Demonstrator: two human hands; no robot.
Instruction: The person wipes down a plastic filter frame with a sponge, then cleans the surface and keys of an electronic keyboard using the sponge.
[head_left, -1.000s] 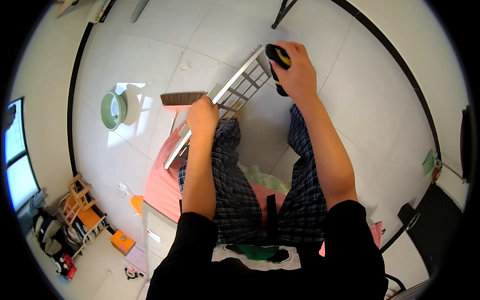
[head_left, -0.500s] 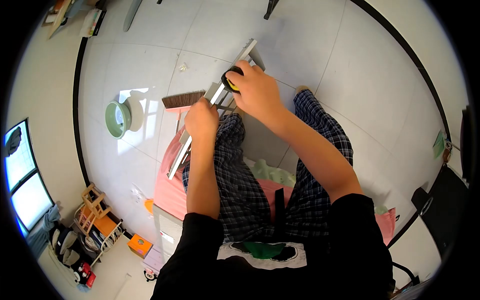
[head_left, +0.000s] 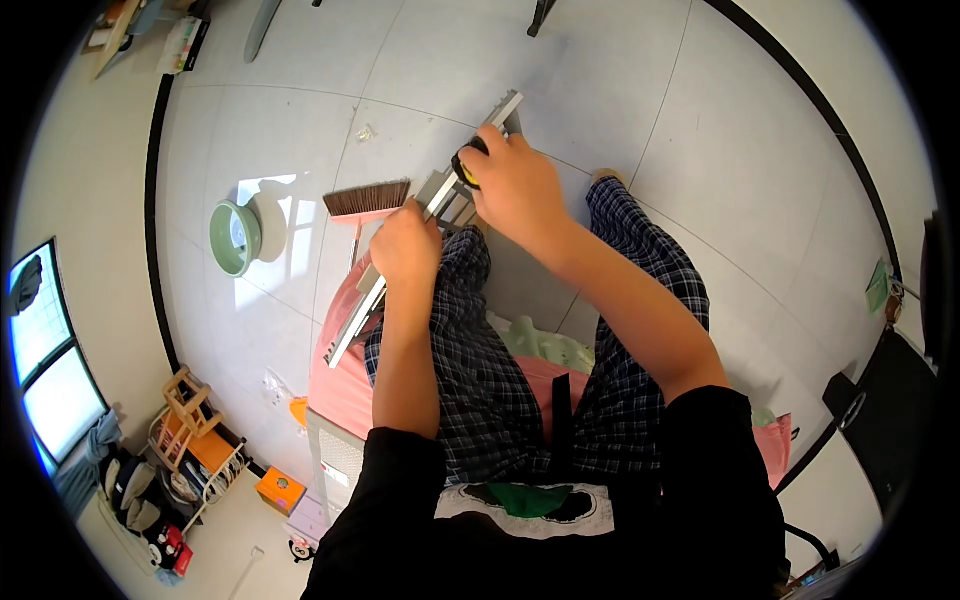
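My left hand [head_left: 405, 245] is closed around the middle of a long, light-grey metal frame [head_left: 352, 325] that slants across my left thigh. Notched ends show at the upper right and lower left of this frame. Higher up, the fingers of my right hand [head_left: 525, 195] are curled round a black and yellow tape measure [head_left: 463, 168]. It rests against or just over the frame's upper part; whether they touch I cannot tell. My right hand hides part of the frame behind it.
A broom [head_left: 368, 200] lies on the tiled floor beyond my left hand. Farther left stands a green basin [head_left: 235, 240]. Pink cloth [head_left: 335, 385] covers the seat under me. An orange box [head_left: 280, 491] and a wooden stool [head_left: 190, 400] are at lower left.
The metal frame has turned slightly in my left hand and shifted a little down its length. My right hand has moved slightly right and down with the tape measure.
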